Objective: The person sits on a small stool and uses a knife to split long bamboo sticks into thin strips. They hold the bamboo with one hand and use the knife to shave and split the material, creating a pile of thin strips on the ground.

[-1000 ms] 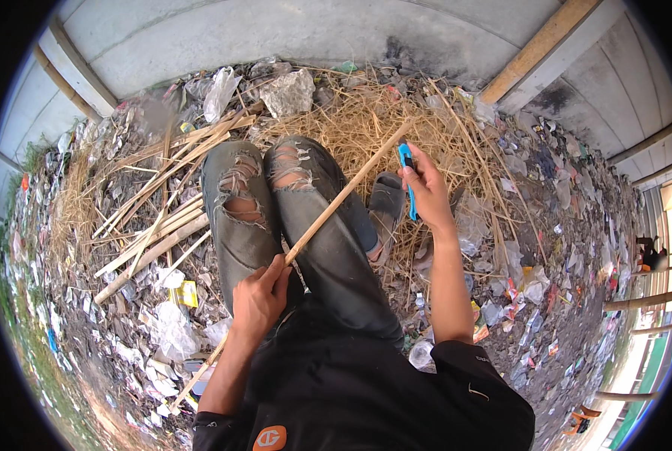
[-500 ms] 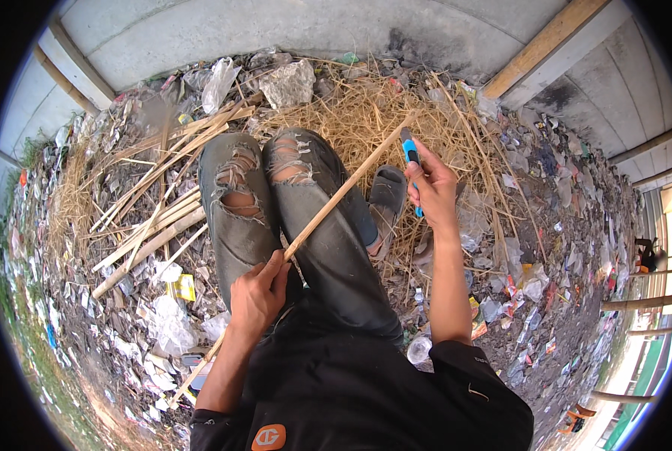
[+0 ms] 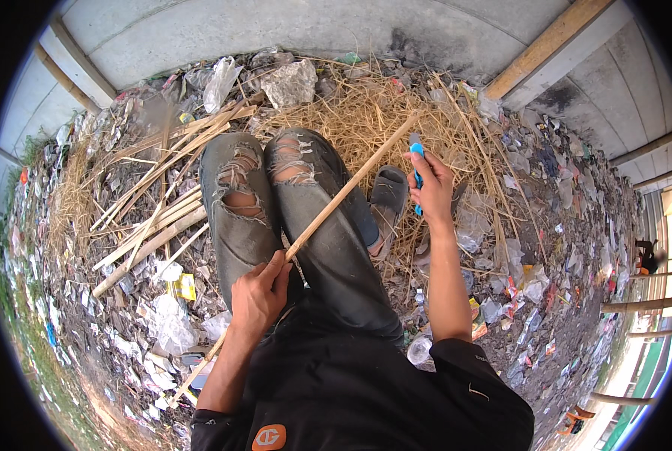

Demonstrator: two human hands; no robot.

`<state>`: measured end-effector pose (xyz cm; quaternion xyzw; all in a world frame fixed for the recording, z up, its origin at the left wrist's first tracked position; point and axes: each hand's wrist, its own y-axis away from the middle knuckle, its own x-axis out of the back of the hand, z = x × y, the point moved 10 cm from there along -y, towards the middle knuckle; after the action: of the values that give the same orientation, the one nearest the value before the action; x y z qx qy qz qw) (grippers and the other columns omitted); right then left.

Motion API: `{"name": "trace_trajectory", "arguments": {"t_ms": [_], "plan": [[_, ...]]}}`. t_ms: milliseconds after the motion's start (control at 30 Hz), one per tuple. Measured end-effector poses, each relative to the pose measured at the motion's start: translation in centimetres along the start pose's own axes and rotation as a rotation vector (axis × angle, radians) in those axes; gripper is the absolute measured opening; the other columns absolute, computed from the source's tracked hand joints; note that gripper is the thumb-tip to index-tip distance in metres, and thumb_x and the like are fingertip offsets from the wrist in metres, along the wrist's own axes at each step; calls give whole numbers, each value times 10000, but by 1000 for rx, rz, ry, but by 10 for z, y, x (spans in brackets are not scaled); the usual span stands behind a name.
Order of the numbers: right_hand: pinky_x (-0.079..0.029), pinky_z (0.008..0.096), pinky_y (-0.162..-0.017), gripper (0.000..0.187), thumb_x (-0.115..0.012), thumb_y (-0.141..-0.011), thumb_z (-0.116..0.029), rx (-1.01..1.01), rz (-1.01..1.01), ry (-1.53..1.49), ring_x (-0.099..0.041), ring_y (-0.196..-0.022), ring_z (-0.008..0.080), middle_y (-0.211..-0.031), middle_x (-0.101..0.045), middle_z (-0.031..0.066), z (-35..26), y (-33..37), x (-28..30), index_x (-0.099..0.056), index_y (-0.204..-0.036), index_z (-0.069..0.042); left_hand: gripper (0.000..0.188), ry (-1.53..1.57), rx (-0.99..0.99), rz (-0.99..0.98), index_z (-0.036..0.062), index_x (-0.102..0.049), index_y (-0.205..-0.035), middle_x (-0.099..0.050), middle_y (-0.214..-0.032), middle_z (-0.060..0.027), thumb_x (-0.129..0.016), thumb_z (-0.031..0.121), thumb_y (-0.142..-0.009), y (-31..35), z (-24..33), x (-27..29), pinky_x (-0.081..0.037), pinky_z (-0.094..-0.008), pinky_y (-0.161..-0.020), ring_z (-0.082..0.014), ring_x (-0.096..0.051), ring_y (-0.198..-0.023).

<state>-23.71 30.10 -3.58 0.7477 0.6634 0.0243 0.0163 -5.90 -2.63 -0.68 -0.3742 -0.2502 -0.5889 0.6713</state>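
A long, thin bamboo stick [image 3: 347,189] lies slantwise across my bent legs. My left hand [image 3: 259,295] is closed around its lower part, near my lap. The stick's far end rises toward the dry straw, and its near end passes under my left forearm. In my right hand [image 3: 432,186] is a blue utility knife [image 3: 418,161] with its blade out and pointing up. The blade stands just to the right of the stick's far end, apart from it.
Split bamboo strips [image 3: 152,229] lie in a pile left of my knees. Straw [image 3: 358,113] covers the ground ahead, by a pale rock [image 3: 289,84] and a concrete wall [image 3: 276,26]. Plastic litter surrounds me. A grey sandal [image 3: 388,189] is on my foot.
My right hand has turned the knife and drawn it slightly toward me, so its blade has come away from the stick's far end. My left hand and the stick have barely moved.
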Motion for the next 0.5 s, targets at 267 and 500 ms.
{"name": "trace_trajectory", "arguments": {"t_ms": [267,500], "plan": [[-281,210,-413,347,-628,-1046,-322,-37,-20,-68,-393,-460,39,-627,-521,-2,6,0,-1,-706,-1205,-23,270,1,3,-5,94,-737,-1187,-694,-759,-144,-724,209,-942,0,-1,-1,-522,-475,-559,-375,-680,-632],[-284,204,-412,428,-598,-1058,-438,-43,-46,-32,-391,-464,34,-638,-519,-5,7,-1,-7,-686,-1179,-37,271,5,-11,8,95,-740,-1185,-696,-757,-143,-728,208,-939,-1,1,1,-522,-472,-556,-374,-680,-631]]}}
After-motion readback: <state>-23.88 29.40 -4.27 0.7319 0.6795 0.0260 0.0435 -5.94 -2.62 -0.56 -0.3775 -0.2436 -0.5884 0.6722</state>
